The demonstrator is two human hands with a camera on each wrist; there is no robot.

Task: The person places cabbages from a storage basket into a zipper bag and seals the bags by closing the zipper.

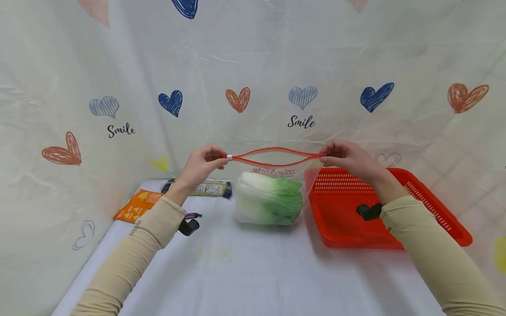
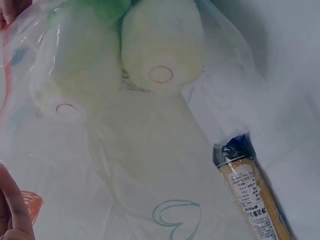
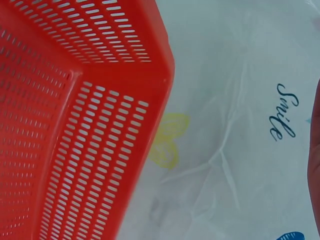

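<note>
A clear zip bag (image 1: pixel 272 165) with a red zip strip is held up over the table, its mouth parted in the middle. Inside lie green-and-white napa cabbages (image 1: pixel 269 199); the left wrist view shows two pale stem ends, one on a nearer cabbage (image 2: pixel 162 40) and one beside it. My left hand (image 1: pixel 203 163) pinches the left end of the strip, right by the white slider (image 1: pixel 229 157). At the opposite end, thumb and fingers of my right hand (image 1: pixel 348 157) pinch the strip's corner. Only an edge of that hand shows in the right wrist view.
To the right stands a red perforated basket (image 1: pixel 367 242), partly behind my right forearm. Back left are an orange packet (image 1: pixel 136 208), a long wrapped pack (image 1: pixel 213 188) and a small purple-wrapped item (image 1: pixel 193 215). A heart-printed sheet (image 1: pixel 261 52) hangs behind the table.
</note>
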